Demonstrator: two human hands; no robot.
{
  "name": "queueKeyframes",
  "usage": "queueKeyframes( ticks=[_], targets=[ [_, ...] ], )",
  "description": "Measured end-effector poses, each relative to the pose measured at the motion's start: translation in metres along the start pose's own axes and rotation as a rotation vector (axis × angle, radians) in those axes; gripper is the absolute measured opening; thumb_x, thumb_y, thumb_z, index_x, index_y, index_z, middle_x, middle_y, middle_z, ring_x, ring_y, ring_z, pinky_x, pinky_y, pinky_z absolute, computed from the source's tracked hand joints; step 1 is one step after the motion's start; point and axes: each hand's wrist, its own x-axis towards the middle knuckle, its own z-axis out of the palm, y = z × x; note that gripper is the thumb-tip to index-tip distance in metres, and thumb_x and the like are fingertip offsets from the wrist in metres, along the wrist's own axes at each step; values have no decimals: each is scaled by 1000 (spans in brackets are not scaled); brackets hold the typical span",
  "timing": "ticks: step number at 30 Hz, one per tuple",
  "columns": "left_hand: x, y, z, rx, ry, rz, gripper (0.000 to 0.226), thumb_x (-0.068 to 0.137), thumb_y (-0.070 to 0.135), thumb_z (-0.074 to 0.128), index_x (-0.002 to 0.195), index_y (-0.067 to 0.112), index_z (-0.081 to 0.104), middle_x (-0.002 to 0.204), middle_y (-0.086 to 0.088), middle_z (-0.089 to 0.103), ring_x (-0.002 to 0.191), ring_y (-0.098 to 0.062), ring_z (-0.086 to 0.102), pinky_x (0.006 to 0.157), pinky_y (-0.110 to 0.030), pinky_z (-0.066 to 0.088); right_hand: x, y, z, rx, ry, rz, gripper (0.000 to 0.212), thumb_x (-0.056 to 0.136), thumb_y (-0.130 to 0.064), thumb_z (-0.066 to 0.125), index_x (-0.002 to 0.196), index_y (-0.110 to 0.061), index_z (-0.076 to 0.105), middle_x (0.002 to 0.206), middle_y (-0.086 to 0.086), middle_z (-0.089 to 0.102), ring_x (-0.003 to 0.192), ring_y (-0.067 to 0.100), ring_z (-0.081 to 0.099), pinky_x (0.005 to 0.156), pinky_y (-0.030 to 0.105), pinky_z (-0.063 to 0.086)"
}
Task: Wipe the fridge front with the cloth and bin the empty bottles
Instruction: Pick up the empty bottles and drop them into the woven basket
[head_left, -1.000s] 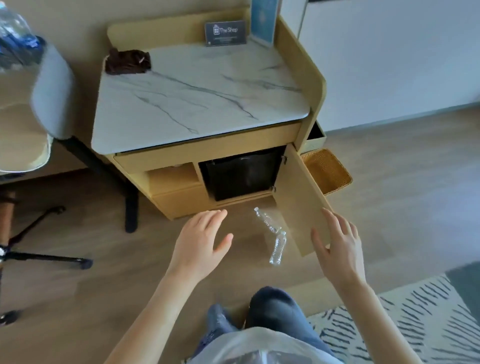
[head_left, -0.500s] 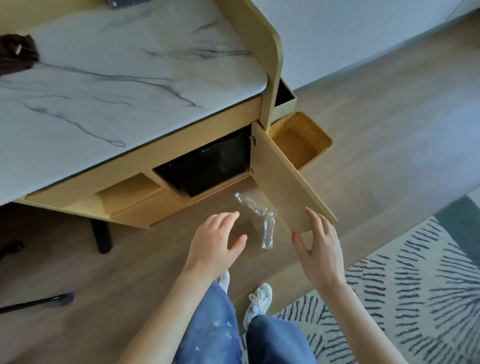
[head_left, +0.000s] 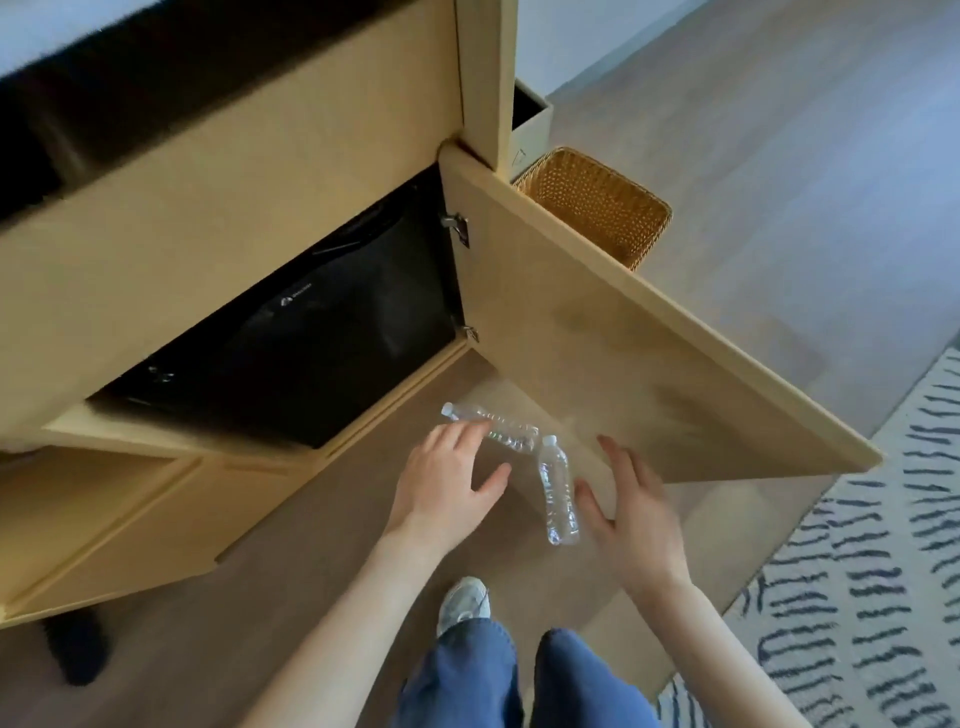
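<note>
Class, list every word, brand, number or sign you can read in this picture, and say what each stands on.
Nothing here reads clearly.
Fridge front: small pale logo with lettering, too small and blurred to read.
Pale box behind the basket: faint mark, unreadable.
Far bottle and near bottle: no label visible.

A: Logging first bottle (head_left: 511, 436): clear ribbed plastic, white cap, looking empty, lying on its side on the wood floor just in front of the fridge front (head_left: 322, 364), cap pointing left.

B: Confirming. Logging second bottle (head_left: 557, 491): same kind, also lying flat, cap end nearly meeting the first one's base, making a rough L.

A: Recording fridge front as black and glossy, sitting recessed in the cabinet, showing a small pale logo.

B: Noting wicker bin (head_left: 597, 208): standing upright, open-topped, beyond the swung-out door, well apart from both bottles.
</note>
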Motion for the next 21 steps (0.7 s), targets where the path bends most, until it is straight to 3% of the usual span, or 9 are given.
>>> queueKeyframes(
  ticks=[5, 10, 13, 16, 18, 21],
  targets=[
    [61, -84, 160, 35, -5, 17, 55, 93, 52, 51, 141, 27, 45, 142, 12, 48, 132, -13, 40, 100, -27, 38, 54, 122, 141, 28, 36, 25, 56, 94, -36, 64, 145, -19, 48, 138, -1, 55, 122, 25, 56, 85, 28, 43],
    [100, -139, 285, 38, 1, 66, 54, 92, 51, 52, 139, 26, 48, 141, 10, 49, 130, -14, 44, 100, -27, 37, 89, 213, 255, -29, 39, 38, 60, 93, -40, 66, 146, -20, 46, 138, 0, 57, 125, 25, 52, 91, 33, 46],
    [113, -161, 326, 96, -6, 147, 53, 93, 52, 48, 139, 24, 46, 140, 9, 49, 131, -14, 40, 101, -27, 35, 102, 246, 297, -82, 28, 80, 67, 91, -48, 64, 149, -23, 42, 138, -1, 55, 124, 25, 50, 91, 34, 46],
    [117, -173, 349, 110, 14, 153, 52, 94, 50, 49, 139, 22, 47, 139, 7, 50, 132, -15, 40, 102, -29, 35, 106, 262, 324, -104, 65, 117, 72, 85, -53, 68, 145, -22, 44, 130, 4, 58, 114, 28, 55, 80, 34, 48],
    [117, -175, 359, 106, 22, 119, 52, 94, 51, 49, 137, 23, 48, 138, 7, 51, 131, -16, 43, 100, -30, 37, 107, 268, 335, -154, 61, 164, 79, 82, -57, 68, 146, -19, 42, 129, 6, 56, 113, 30, 56, 78, 36, 48],
    [116, -172, 370, -34, 19, -36, 48, 90, 56, 51, 125, 24, 52, 121, 8, 56, 114, -15, 53, 87, -31, 45, 102, 275, 347, -204, 26, 262, 87, 81, -63, 65, 147, -14, 36, 133, 6, 53, 119, 29, 55, 83, 37, 50]
  ],
)
